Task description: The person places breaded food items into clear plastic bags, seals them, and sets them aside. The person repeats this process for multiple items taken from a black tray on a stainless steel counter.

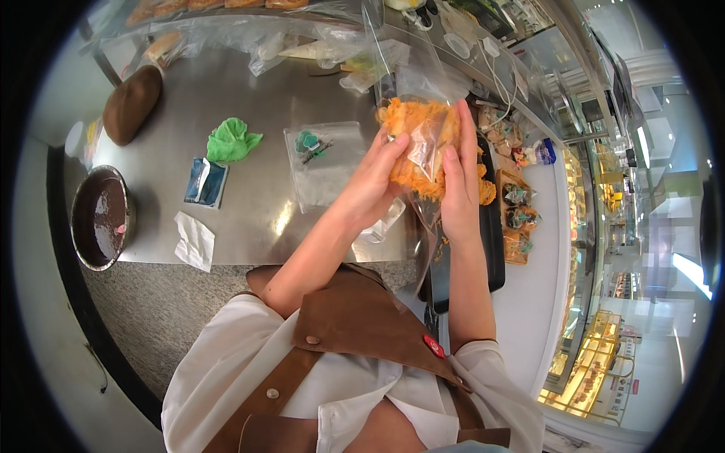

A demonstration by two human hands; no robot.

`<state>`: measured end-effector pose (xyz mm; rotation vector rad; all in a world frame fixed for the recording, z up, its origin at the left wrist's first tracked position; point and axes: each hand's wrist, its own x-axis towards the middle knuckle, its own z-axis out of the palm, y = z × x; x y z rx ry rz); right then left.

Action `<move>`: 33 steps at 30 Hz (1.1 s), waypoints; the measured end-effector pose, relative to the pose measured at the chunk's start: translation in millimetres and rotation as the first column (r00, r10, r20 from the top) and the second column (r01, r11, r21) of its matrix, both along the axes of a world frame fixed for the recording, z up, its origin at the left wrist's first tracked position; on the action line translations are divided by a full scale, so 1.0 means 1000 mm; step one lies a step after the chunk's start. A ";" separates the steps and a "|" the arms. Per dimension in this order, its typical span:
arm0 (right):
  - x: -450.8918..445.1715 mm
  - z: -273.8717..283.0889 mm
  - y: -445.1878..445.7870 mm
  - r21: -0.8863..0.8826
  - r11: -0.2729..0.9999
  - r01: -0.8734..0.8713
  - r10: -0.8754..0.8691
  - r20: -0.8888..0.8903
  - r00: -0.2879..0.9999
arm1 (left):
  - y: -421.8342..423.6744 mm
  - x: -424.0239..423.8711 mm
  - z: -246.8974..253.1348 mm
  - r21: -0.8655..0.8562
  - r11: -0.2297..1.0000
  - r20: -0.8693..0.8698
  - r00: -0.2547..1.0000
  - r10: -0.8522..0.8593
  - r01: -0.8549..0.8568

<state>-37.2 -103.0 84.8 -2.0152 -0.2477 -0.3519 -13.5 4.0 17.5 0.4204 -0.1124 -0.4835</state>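
Observation:
A floss-covered orange bread piece [418, 147] is held between both hands, with clear plastic film or a bag over it. My left hand [376, 175] grips its left side, thumb on top. On the right side, my right hand [461, 175] presses with its fingers pointing away from me. Below and to the right of it lies a black tray [494, 243] with more orange floss. Left of the hands, a flat clear bag with a green printed design [328, 170] lies on the steel table [255, 226]. Part of a white-edged clear item [388, 221] shows under my left wrist.
On the table are a green cloth [232, 140], a blue packet [210, 184], a crumpled white paper [195, 242] and a brown cap-like object [132, 106]. A metal bowl of dark liquid [102, 218] stands at the left edge. Packaged breads [518, 218] sit at the right; plastic bags [317, 48] line the back.

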 end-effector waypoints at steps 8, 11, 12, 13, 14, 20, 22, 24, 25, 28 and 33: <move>-0.002 -0.002 -0.008 0.132 0.991 0.019 -0.010 -0.069 0.998 | -0.010 0.004 -0.015 0.059 0.998 0.098 0.995 -0.025 0.020; -0.001 -0.004 -0.011 0.192 0.981 0.026 -0.007 -0.098 0.995 | -0.015 0.005 -0.017 0.045 0.999 0.093 0.996 -0.012 0.008; 0.000 -0.006 -0.014 0.222 0.975 0.024 -0.001 -0.104 0.995 | -0.015 0.005 -0.015 0.021 1.000 0.077 0.997 -0.018 0.016; 0.000 -0.009 -0.018 0.267 0.963 0.019 0.008 -0.102 0.995 | -0.016 0.005 -0.010 -0.003 1.000 0.065 0.998 -0.024 0.024; 0.002 -0.014 -0.026 0.320 0.947 -0.001 0.032 -0.093 0.995 | -0.016 0.005 -0.004 0.076 0.997 0.081 0.997 0.001 -0.007; 0.004 -0.036 -0.042 0.552 0.832 -0.066 0.119 -0.061 0.991 | -0.019 0.004 0.014 0.343 0.922 0.193 0.974 0.120 -0.182; 0.002 -0.039 -0.042 0.520 0.852 -0.051 0.092 -0.055 0.994 | -0.022 -0.003 0.026 0.313 0.914 0.167 0.962 0.216 -0.259; -0.001 -0.038 -0.043 0.491 0.869 -0.053 0.101 -0.070 0.992 | -0.024 0.001 0.016 0.309 0.925 0.214 0.964 0.158 -0.220; -0.002 -0.040 -0.043 0.500 0.865 -0.034 0.081 -0.072 0.994 | -0.026 0.002 0.011 0.307 0.930 0.237 0.962 0.131 -0.203; -0.006 -0.038 -0.041 0.465 0.885 -0.027 0.073 -0.082 0.994 | -0.031 0.000 0.005 0.352 0.911 0.140 0.974 0.177 -0.216; -0.006 -0.054 -0.043 0.536 0.840 0.079 -0.031 -0.098 0.995 | -0.040 -0.004 0.005 0.432 0.866 0.082 0.967 0.241 -0.253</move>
